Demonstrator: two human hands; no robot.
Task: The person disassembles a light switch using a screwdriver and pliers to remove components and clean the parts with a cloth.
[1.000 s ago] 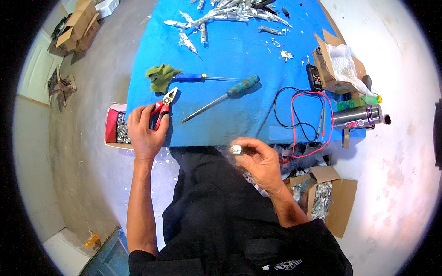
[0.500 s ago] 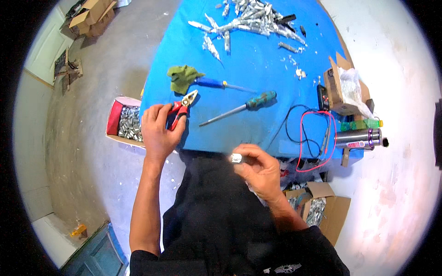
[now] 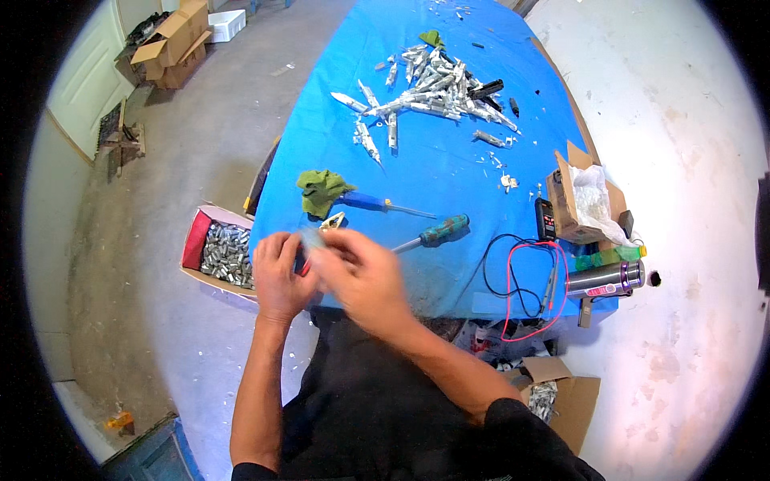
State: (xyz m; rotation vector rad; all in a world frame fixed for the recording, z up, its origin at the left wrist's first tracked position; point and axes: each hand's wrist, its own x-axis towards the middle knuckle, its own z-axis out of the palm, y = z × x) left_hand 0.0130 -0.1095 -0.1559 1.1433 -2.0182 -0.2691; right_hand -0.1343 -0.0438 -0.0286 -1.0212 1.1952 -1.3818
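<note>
At the table's near left corner, my left hand (image 3: 282,276) is closed around the red handles of the pliers (image 3: 331,222); only the jaws and a bit of red show. My right hand (image 3: 365,280), blurred by motion, is right beside it with fingers closed on a small silvery metal piece (image 3: 310,238). That piece is smeared, and the right fingers partly cover the pliers. Just beyond lie a blue-handled screwdriver (image 3: 367,200) with a green cloth (image 3: 322,192) by its handle, and a teal-handled screwdriver (image 3: 443,231).
Silvery cylindrical parts (image 3: 437,88) are heaped farther up the blue table (image 3: 321,136). A box of small metal pieces (image 3: 191,240) stands by the left edge. At right are a meter (image 3: 545,218), looped red and black leads (image 3: 507,293), a carton (image 3: 565,210) and a steel flask (image 3: 601,280).
My right hand has swung left and up with the silvery piece, from the table's front edge to beside my left hand. My left hand stays on the pliers. The view has tilted farther up the table.
</note>
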